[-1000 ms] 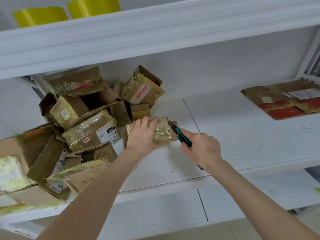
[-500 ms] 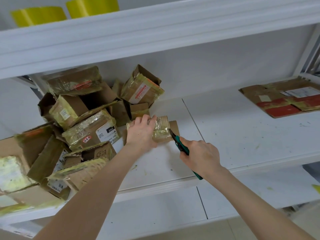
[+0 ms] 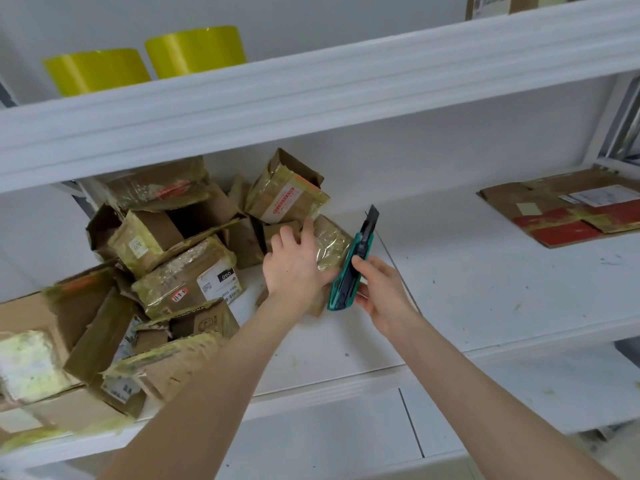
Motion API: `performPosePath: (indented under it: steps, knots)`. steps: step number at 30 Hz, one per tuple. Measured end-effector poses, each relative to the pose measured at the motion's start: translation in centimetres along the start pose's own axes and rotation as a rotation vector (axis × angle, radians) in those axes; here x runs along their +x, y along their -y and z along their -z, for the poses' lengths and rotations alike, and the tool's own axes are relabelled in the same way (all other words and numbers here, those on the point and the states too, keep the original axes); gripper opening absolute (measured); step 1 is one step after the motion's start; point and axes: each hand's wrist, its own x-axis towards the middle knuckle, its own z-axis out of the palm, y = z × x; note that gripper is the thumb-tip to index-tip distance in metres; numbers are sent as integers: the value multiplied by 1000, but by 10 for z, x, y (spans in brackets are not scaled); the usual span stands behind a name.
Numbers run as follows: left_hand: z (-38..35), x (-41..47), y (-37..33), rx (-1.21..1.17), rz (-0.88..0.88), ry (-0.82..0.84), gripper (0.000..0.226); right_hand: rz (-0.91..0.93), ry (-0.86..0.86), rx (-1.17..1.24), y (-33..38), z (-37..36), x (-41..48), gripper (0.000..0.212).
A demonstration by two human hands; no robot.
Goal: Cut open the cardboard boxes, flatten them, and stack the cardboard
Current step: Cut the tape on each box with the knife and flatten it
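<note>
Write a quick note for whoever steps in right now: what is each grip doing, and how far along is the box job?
Left grip holds a small taped box, tilted.
Right grip holds the teal knife, blade out and pointing up, beside that box.
Done: flattened cardboard stacked at the right of the shelf.
To do: this box, then the box pile at left.

Centre: small box (image 3: pixel 330 242) is wearing glossy, wrinkled clear tape over matt brown cardboard. The knife (image 3: pixel 346 282) is showing smooth teal plastic and a dark metal blade. At 9 o'clock, box pile (image 3: pixel 183 275) is showing rough torn cardboard, shiny yellowish tape, paper labels. The shelf (image 3: pixel 485 289) is looking matt white, scuffed. At 11 o'clock, tape rolls (image 3: pixel 195 50) are gleaming yellow-green.
</note>
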Motion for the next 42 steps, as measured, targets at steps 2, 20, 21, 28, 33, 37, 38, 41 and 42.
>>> performPosePath:
  steps: [2, 20, 21, 28, 33, 37, 38, 41, 42]
  knots:
    - [6, 4, 6, -141, 12, 1, 85, 9, -18, 18, 8, -8, 9, 8]
    - [18, 34, 39, -719, 148, -57, 48, 277, -11, -310, 41, -42, 42, 20]
    - [18, 31, 36, -716, 135, -99, 45, 295, -16, -317, 43, -41, 42, 18]
    - [-3, 12, 20, -605, 57, -104, 32, 179, -65, -400, 23, -14, 27, 24]
    - [-5, 12, 13, -594, 29, -96, 29, 457, -159, -994, 19, 23, -13, 27]
    - [-4, 12, 9, -572, 26, -97, 28, 551, -130, -1271, 13, 27, -37, 40]
    - [-3, 12, 8, -572, 24, -99, 28, 556, -130, -1326, 14, 26, -38, 41]
    - [-2, 10, 6, -565, 20, -101, 27, 551, -127, -1447, 18, 20, -36, 39]
    - [-2, 9, 6, -557, 20, -102, 27, 541, -122, -1477, 19, 18, -36, 38]
